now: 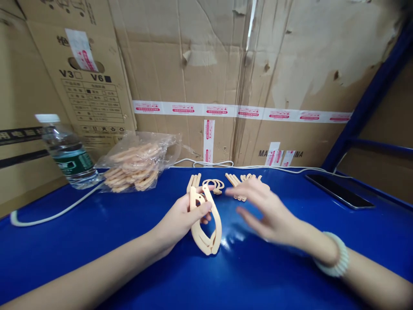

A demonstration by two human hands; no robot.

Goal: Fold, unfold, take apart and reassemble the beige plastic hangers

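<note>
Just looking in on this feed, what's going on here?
A person works with bare hands over a blue table. The left hand holds a beige frame whose sides meet at the end nearest the person. The right hand, blurred with fingers spread, hangs near slim strips and appears to hold nothing. Ring-shaped parts lie behind the frame, and a clear bag of beige pieces sits to the left.

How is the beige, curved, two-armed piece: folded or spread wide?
Mostly folded: the beige, curved, two-armed piece in the left hand has arms meeting at the near end, both pointing away, with a gap between.
</note>
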